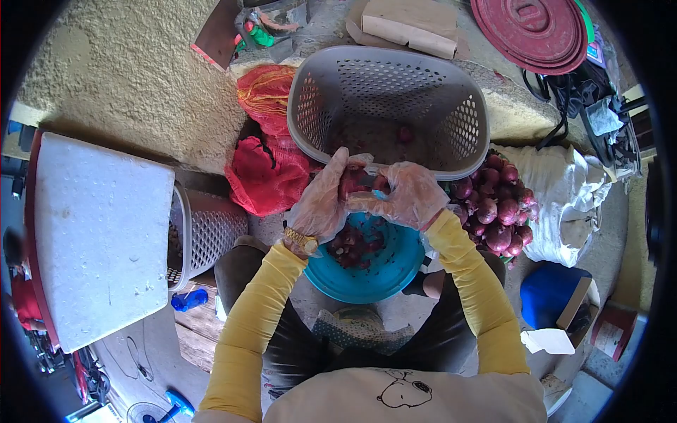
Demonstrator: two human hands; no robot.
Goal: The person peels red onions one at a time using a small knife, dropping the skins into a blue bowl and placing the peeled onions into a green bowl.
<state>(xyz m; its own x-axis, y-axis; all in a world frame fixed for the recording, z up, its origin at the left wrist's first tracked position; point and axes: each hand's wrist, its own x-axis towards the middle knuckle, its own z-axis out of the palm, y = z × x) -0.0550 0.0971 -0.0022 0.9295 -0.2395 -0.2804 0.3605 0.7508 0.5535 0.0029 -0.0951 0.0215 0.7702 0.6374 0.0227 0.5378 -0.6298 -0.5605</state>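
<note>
Both hands wear clear plastic gloves and meet above a teal basin (331,283). My left hand (319,201) is closed round a red onion (350,181), held upright near the grey basket's front rim. My right hand (409,194) is pinched beside it, with a small blue thing and some dark red matter at its fingertips; what exactly it grips is too small to tell. Onion pieces and skins (356,247) lie in the basin. The grey perforated basket (388,74) stands behind the hands, with one small red onion (404,135) inside.
A heap of red onions (499,211) lies at the right beside a white sack (571,204). Red mesh bags (264,176) lie left of the basket. A white foam board (102,236) and another basket (211,225) stand at the left. A blue container (553,295) is at the lower right.
</note>
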